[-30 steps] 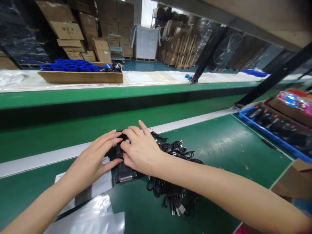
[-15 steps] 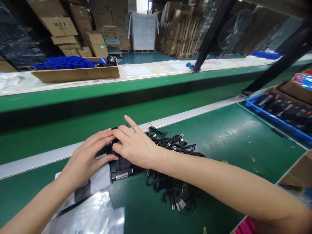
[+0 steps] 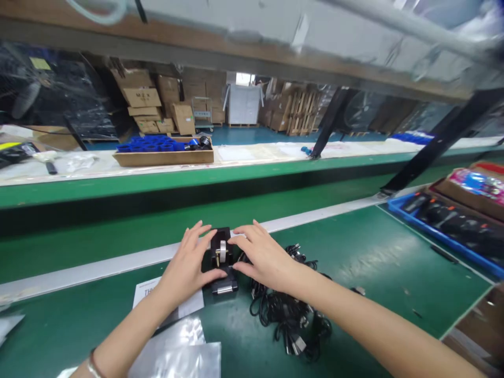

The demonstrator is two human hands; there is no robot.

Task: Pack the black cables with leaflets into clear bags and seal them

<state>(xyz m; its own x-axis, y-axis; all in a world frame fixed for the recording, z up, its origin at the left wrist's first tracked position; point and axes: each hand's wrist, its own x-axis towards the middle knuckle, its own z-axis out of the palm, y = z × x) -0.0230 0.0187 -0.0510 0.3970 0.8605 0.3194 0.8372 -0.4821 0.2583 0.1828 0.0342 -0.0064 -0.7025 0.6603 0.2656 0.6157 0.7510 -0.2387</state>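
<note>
Right hand (image 3: 268, 259) had drawn off left hand (image 3: 191, 265); both grips were spread, flanking black device (image 3: 222, 253), contact unclear.

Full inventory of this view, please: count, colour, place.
Device with pale ring: 1, black, foreground centre
USB cables: uncountable, black, right of device
Printed sheet: at least 1, white, left of device
Plastic bags: several, clear, near edge
Worktable: 1, green, foreground
Crate: 1, blue, right
Cardboard tray: 1, brown, far side
Tubular parts: many, blue, in tray
Cartons: many, brown, background
Trolley: 1, grey, background
Left grip: 1, bare, device's left
Right grip: 1, bare, device's right
</note>
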